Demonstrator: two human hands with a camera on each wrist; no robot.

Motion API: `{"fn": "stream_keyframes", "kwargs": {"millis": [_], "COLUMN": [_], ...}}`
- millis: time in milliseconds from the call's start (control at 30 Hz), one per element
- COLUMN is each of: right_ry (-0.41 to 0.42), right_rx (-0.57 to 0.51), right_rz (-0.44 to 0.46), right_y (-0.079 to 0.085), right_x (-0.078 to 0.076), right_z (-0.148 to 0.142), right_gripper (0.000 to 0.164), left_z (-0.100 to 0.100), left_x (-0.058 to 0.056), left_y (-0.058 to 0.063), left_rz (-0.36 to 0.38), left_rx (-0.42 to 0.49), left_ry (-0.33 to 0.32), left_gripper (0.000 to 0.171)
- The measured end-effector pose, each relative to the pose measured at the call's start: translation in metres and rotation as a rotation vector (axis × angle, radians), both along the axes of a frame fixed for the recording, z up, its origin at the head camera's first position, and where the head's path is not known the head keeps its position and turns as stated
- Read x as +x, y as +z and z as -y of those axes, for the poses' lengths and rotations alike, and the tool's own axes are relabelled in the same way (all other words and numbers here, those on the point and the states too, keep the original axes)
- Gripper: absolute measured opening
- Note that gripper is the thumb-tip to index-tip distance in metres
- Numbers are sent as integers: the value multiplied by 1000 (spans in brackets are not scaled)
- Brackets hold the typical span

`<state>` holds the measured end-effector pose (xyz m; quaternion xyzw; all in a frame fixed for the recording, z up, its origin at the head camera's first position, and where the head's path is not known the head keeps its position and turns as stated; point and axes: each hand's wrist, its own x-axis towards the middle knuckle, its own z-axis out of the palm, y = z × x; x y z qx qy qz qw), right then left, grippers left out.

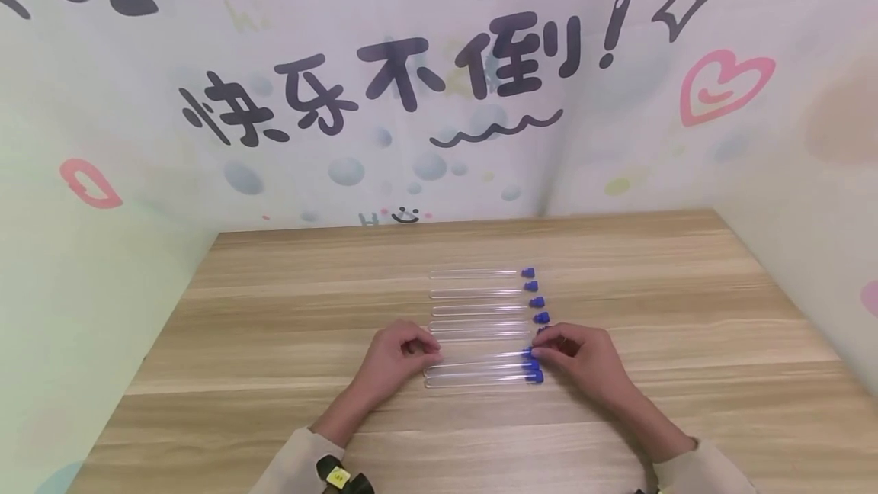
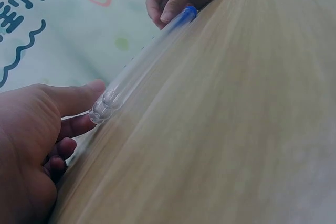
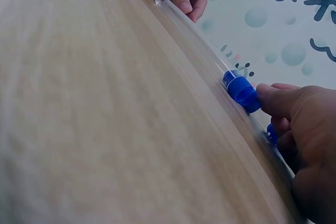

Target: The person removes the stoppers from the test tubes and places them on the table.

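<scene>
Near the middle of the table, my left hand [image 1: 394, 360] pinches the rounded end of a clear test tube [image 1: 483, 358] between thumb and fingers. At its other end, my right hand [image 1: 583, 360] pinches a blue cap [image 1: 527, 353], which sits at the tube's mouth; how far in it is, I cannot tell. Closer to me lie two more tubes with blue caps in them, the nearest tube [image 1: 480, 382] with its cap [image 1: 534, 376] at the right. In the right wrist view, the thumb touches a blue cap [image 3: 244, 93]. Rounded tube ends [image 2: 105, 107] show by my left fingertips.
Beyond my hands several uncapped tubes [image 1: 473, 293] lie in parallel, with loose blue caps [image 1: 537, 302] just off their right ends. One cap is partly hidden by my right hand. The wood-grain table [image 1: 309, 273] meets a printed backdrop [image 1: 329, 197] behind and at both sides.
</scene>
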<state>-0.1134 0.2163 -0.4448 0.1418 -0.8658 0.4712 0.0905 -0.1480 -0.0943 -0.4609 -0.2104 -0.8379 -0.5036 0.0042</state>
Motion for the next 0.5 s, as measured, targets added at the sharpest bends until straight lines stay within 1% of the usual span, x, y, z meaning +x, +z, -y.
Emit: {"fn": "stream_keyframes", "kwargs": {"millis": [133, 233, 300, 500], "right_ry": [14, 24, 31, 70], "right_rx": [7, 15, 20, 22], "right_rz": [-13, -24, -30, -39], "right_y": [13, 17, 15, -16], "right_x": [5, 6, 6, -6], "right_z": [6, 7, 7, -7], "right_gripper": [17, 18, 19, 21], "left_z": [1, 2, 2, 3], "left_x": [0, -1, -1, -1], "left_y": [0, 0, 0, 0], "left_rz": [-11, -18, -23, -27], "left_rx": [-19, -19, -15, -30], "left_ry": [-12, -22, -29, -32], "left_gripper": [11, 11, 11, 12]}}
